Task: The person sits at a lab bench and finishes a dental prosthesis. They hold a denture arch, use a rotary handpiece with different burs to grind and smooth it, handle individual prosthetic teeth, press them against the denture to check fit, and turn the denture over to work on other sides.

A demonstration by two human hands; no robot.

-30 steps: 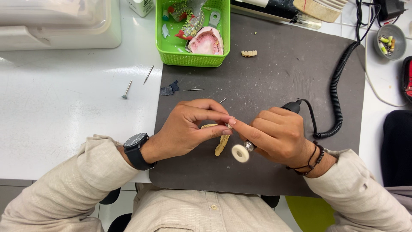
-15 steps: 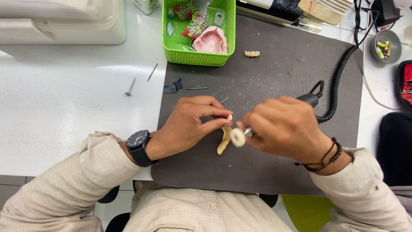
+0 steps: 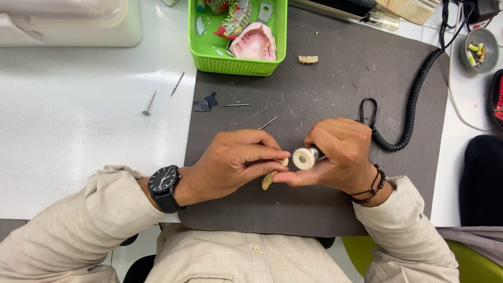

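My left hand (image 3: pixel 230 162) pinches a small cream-coloured dental piece (image 3: pixel 270 178) over the dark grey mat (image 3: pixel 325 94). My right hand (image 3: pixel 338 154) grips a rotary handpiece with a round white polishing wheel (image 3: pixel 302 158) at its tip. The wheel sits right beside the piece and my left fingertips; the piece's upper part is hidden by my fingers. A black coiled cord (image 3: pixel 414 99) runs from the handpiece toward the back right.
A green basket (image 3: pixel 209 57) with a pink denture model (image 3: pixel 254 42) stands at the mat's far edge. A small row of teeth (image 3: pixel 308 59) lies on the mat. Loose burs (image 3: pixel 148 102) lie on the white table. A grey bowl (image 3: pixel 479 50) sits far right.
My right hand has swung the handpiece up so the wheel now faces me beside the piece. My left hand has stayed on the piece.
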